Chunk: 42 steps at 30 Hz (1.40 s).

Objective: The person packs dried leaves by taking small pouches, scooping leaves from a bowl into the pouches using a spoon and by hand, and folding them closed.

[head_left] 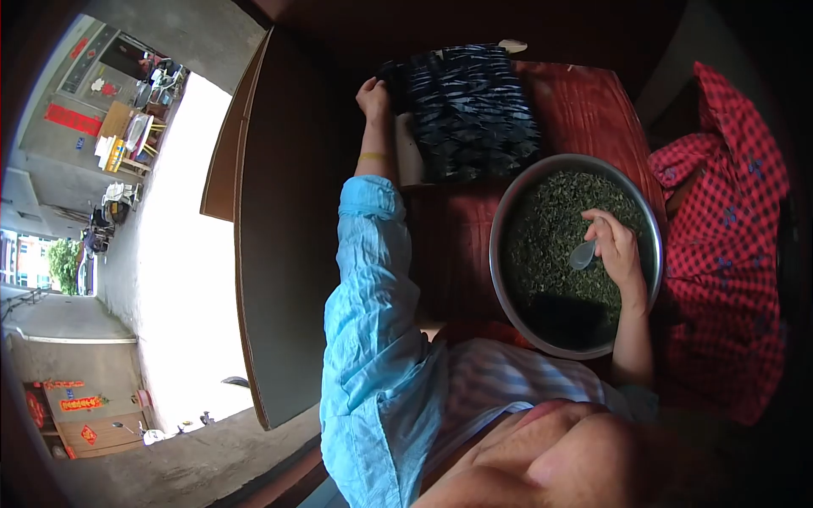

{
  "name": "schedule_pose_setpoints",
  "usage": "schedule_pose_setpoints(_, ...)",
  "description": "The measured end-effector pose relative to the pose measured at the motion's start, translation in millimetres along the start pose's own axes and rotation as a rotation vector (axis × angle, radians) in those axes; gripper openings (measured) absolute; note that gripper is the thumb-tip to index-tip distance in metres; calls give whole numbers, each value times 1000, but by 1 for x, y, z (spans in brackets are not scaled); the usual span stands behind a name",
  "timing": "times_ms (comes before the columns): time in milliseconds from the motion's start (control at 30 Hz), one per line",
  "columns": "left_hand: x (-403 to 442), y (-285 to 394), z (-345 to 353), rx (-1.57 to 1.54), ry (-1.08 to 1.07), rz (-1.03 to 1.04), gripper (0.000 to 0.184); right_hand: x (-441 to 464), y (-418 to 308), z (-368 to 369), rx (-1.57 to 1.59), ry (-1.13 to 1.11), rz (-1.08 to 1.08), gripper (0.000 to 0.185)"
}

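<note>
My right hand (616, 250) is closed on a small translucent plastic spoon (583, 255). The spoon is held over dried green leaves (559, 212) in a wide metal basin (500, 284). On the left, my left hand (373, 99) reaches out with its fingers closed at a dark packet (390, 74), beside a stack of dark, shiny plastic packets (474, 110) laid in overlapping rows. Shadow hides the exact edges of what those fingers grip.
A red cloth (584, 110) covers the surface under the basin and packets. Tall cardboard (279, 237) stands left of my left arm. Red-and-black checked fabric (728, 229) hangs on the right. Beyond the cardboard is a bright yard with a table (127, 152) and motorbikes (100, 229).
</note>
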<state>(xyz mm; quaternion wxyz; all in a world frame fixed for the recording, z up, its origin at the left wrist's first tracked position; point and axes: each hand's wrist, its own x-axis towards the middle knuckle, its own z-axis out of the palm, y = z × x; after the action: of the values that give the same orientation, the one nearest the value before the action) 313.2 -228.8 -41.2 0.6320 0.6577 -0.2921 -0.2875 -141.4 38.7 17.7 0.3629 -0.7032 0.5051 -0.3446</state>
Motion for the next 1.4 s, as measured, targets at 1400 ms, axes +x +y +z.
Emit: schedule_pose_setpoints(1400, -425, 31, 3, 750, -1877, 312, 35, 3, 40, 0, -220, -228, -36, 24)
